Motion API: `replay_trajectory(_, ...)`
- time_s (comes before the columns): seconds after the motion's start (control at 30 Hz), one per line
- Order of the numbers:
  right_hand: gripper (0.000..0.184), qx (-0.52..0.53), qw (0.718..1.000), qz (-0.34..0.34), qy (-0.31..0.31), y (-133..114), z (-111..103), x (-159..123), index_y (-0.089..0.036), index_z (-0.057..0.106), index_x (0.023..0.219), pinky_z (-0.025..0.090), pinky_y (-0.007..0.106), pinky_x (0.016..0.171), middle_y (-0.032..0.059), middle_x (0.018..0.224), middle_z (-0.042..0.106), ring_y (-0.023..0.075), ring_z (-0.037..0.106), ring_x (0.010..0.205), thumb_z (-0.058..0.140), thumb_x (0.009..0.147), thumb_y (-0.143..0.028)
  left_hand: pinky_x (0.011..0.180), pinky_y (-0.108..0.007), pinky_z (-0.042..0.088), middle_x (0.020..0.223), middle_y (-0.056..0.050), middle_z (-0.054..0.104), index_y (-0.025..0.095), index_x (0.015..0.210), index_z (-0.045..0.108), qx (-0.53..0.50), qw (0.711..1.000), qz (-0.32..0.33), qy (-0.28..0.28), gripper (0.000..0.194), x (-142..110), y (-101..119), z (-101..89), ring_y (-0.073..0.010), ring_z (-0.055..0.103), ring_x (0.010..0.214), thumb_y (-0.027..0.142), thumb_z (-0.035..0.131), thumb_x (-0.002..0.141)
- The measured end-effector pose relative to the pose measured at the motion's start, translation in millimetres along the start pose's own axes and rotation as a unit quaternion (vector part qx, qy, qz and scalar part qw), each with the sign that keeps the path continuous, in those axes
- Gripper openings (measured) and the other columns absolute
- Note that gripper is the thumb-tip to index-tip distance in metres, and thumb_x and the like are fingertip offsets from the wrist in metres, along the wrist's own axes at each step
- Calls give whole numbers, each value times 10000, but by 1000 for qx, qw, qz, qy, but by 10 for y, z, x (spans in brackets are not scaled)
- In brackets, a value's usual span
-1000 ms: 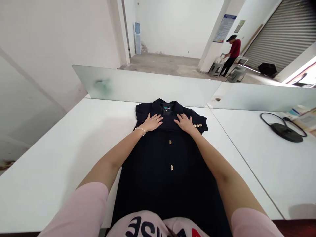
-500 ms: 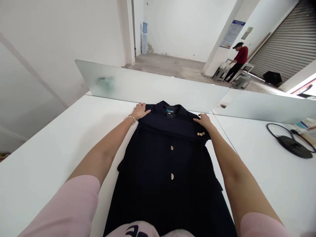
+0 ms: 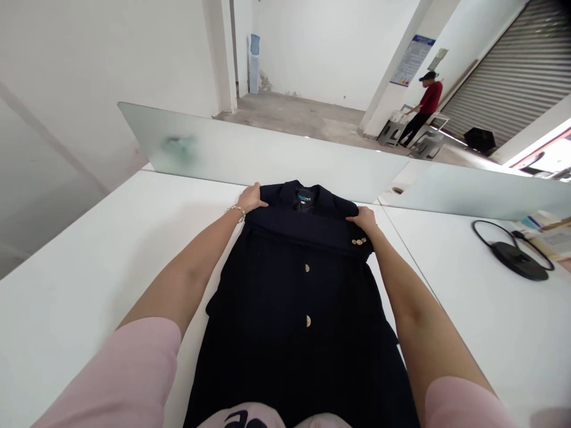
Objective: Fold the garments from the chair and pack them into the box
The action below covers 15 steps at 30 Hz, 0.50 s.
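A dark navy blazer [image 3: 276, 285] lies front up, its collar toward the far side and its lower part running down to my body. Its sleeves are folded across the chest, with small gold buttons on a cuff at the right. Two larger gold buttons show down the front, and a label is inside the collar. My left hand [image 3: 253, 198] grips the blazer's left shoulder edge, fingers tucked behind the cloth and thumb on top. At the opposite shoulder, my right hand [image 3: 364, 220] pinches the cloth the same way. The fingertips of both hands are partly hidden.
The blazer rests on a white table [image 3: 89, 261]. A frosted glass divider [image 3: 267, 151] runs along the far edge. To the right lies a black round-based object with a loop [image 3: 520, 260]. Beyond the divider, a person in a red top [image 3: 429, 101] stands beside grey stools [image 3: 391, 132].
My fingers have curled from lying over the shoulders to gripping the shoulder edges. The blazer's collar end looks slightly raised. The view has shifted a little.
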State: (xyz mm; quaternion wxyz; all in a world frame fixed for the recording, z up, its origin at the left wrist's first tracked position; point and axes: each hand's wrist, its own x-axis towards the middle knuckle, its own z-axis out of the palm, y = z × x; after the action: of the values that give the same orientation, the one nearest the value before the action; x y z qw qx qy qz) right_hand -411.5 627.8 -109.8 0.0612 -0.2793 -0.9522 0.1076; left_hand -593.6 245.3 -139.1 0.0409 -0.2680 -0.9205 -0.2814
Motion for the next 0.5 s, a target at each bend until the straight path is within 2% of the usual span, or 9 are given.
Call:
replay_trajectory(0.1, 258, 16, 999, -16, 43, -68, -229, -57, -148, 674, 951, 498, 359, 842, 82, 887, 674, 280, 631, 953, 748, 765, -310, 736, -313, 495, 803, 6, 582, 200, 1037, 462, 22, 1000, -8, 4, 527, -1, 157, -203, -217, 620, 836, 433, 831, 742)
replay_trajectory(0.27, 324, 45, 992, -20, 115, -192, -715, -141, -112, 678, 1043, 479, 380, 901, 126, 981, 679, 287, 620, 971, 745, 793, -307, 913, -417, 492, 995, -90, 650, 193, 1226, 474, 2, 998, -3, 57, 585, 7, 469, -688, -340, 624, 1082, 408, 788, 782)
replay_trajectory(0.33, 362, 73, 987, -14, 142, -234, -905, -170, -72, 676, 1053, 466, 378, 910, 137, 981, 679, 276, 616, 954, 773, 772, -280, 982, -434, 465, 1072, -104, 651, 202, 1257, 461, -9, 997, -7, 81, 614, -17, 586, -878, -359, 591, 1176, 423, 783, 784)
replay_trajectory(0.4, 406, 102, 981, -11, 167, -257, -1068, -202, -21, 662, 1072, 445, 358, 910, 142, 1004, 679, 243, 605, 950, 785, 763, -254, 1022, -430, 444, 1110, -99, 646, 208, 1259, 445, -10, 994, -2, 110, 619, -69, 691, -1040, -345, 576, 1208, 411, 788, 785)
replay_trajectory(0.5, 491, 137, 972, -15, 188, -218, -1226, -298, 46, 626, 1097, 412, 312, 875, 143, 1046, 674, 178, 578, 944, 774, 761, -279, 1035, -403, 441, 1108, -60, 639, 218, 1234, 428, -10, 987, 26, 156, 603, -233, 810, -1219, -273, 603, 1139, 380, 797, 785)
